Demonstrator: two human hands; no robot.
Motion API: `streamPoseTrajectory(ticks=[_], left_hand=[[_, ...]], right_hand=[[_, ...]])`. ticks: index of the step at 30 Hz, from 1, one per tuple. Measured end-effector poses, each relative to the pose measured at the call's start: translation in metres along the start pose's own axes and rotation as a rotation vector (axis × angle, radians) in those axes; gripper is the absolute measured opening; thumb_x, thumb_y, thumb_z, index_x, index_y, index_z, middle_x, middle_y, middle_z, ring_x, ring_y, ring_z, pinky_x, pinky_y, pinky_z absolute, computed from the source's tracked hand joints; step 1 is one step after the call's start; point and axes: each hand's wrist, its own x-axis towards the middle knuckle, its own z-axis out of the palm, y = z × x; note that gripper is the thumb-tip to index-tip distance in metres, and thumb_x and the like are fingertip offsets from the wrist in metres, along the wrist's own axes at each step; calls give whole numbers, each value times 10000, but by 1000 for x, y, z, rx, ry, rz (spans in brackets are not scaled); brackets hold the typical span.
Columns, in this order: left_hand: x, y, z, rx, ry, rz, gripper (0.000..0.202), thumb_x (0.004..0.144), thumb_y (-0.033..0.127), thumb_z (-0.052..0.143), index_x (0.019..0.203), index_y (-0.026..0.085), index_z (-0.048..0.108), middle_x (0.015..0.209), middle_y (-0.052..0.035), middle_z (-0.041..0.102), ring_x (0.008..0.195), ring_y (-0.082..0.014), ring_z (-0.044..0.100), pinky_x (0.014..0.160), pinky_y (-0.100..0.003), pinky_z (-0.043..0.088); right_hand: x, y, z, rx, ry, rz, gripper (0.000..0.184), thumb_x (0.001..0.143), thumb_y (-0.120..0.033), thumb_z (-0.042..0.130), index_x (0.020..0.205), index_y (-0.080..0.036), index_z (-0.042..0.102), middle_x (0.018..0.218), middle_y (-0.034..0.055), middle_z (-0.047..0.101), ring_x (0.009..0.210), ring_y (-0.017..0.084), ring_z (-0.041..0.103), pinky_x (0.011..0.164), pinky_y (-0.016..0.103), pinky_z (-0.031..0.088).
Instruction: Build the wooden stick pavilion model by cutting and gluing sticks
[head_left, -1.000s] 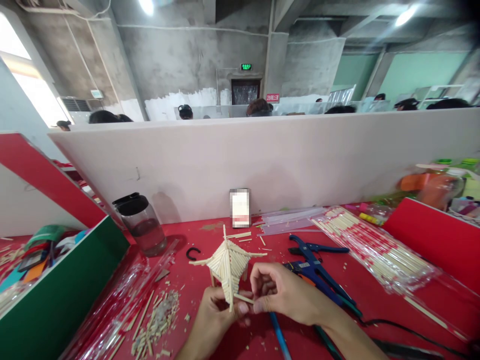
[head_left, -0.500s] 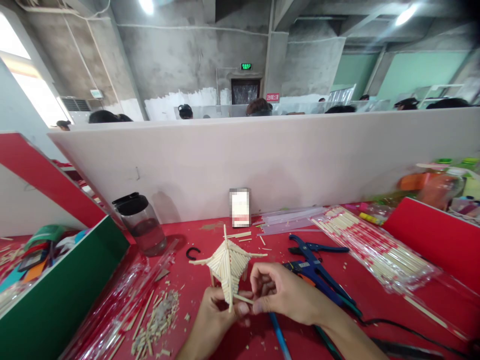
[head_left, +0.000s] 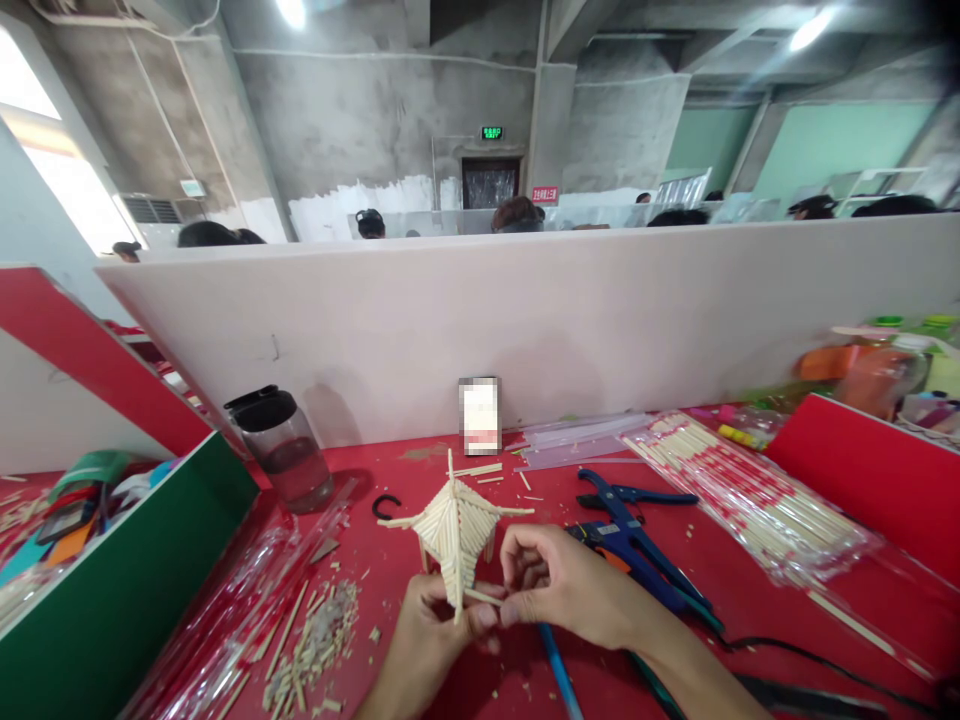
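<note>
A small pavilion model (head_left: 456, 530) made of pale wooden sticks stands upright before me, its pointed roof spreading into several corner tips. My left hand (head_left: 431, 625) grips it low at the near side, fingers wrapped under the roof. Between the thumb and fingers of my right hand (head_left: 559, 590) is the end of a short wooden stick (head_left: 484, 598), whose other end meets the near roof corner. The roof hides most of the model's legs and some of my left fingers. A blue pen-like rod (head_left: 559, 668) lies below my right hand.
Blue cutting pliers (head_left: 630, 535) lie right of my hands, near bagged sticks (head_left: 750, 490). Stick offcuts (head_left: 319, 630) are heaped at left, beside plastic wrappers (head_left: 225, 610). A bottle (head_left: 281, 450) and a phone (head_left: 480, 415) stand at the white partition (head_left: 420, 330).
The model's near corner has shifted very slightly left, and the short stick with it. Both hands keep their hold almost unmoved.
</note>
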Motion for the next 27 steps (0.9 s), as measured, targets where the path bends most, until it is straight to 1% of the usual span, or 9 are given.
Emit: streamPoseTrajectory(ticks=[3, 8, 14, 19, 21, 24, 27], left_hand=[[0, 1, 1, -9, 14, -11, 506, 574, 594, 936, 719, 115, 861, 535, -66, 713, 474, -153, 607, 547, -254, 486], [-1, 4, 2, -13, 26, -19, 486, 557, 558, 953, 730, 112, 868, 511, -66, 707, 468, -149, 599, 547, -246, 480], [-1, 5, 2, 5, 17, 4, 433, 582, 529, 952, 690, 118, 865, 514, -68, 707, 483, -153, 612, 554, -238, 478], [-1, 7, 3, 50, 22, 30, 473, 626, 581, 916, 689, 116, 862, 500, -77, 707, 490, -161, 619, 555, -242, 480], [-1, 6, 2, 60, 33, 35, 493, 634, 602, 904, 681, 113, 859, 498, -77, 703, 492, -165, 625, 550, -243, 484], [-1, 4, 0, 57, 51, 28, 519, 620, 622, 902, 683, 109, 859, 520, -88, 718, 476, -169, 632, 530, -250, 493], [-1, 0, -2, 68, 61, 13, 530, 610, 619, 908, 738, 106, 871, 550, -112, 750, 476, -178, 643, 531, -263, 506]], right_hand=[[1, 0, 0, 13, 2, -4, 342, 693, -224, 889, 787, -189, 562, 728, -41, 634, 703, 143, 559, 645, 236, 386], [2, -1, 0, 10, 12, 5, 343, 659, -160, 888, 782, -188, 569, 718, -53, 631, 690, 136, 552, 634, 227, 381], [2, 1, 0, -29, 28, -6, 348, 683, -235, 895, 794, -189, 568, 735, -41, 640, 706, 146, 564, 642, 237, 394], [2, 0, 0, -66, 20, -10, 349, 725, -295, 880, 807, -192, 556, 728, -46, 604, 689, 136, 527, 623, 233, 377], [1, -3, -2, -85, 25, -19, 320, 762, -314, 851, 815, -192, 559, 734, -45, 588, 690, 135, 517, 623, 233, 378], [-3, -8, -8, -141, 55, -58, 231, 846, -320, 760, 824, -192, 569, 750, -41, 571, 693, 135, 517, 637, 237, 396], [-9, -17, -19, -219, 83, -73, 200, 888, -328, 703, 820, -198, 567, 747, -41, 559, 694, 135, 521, 647, 237, 410]])
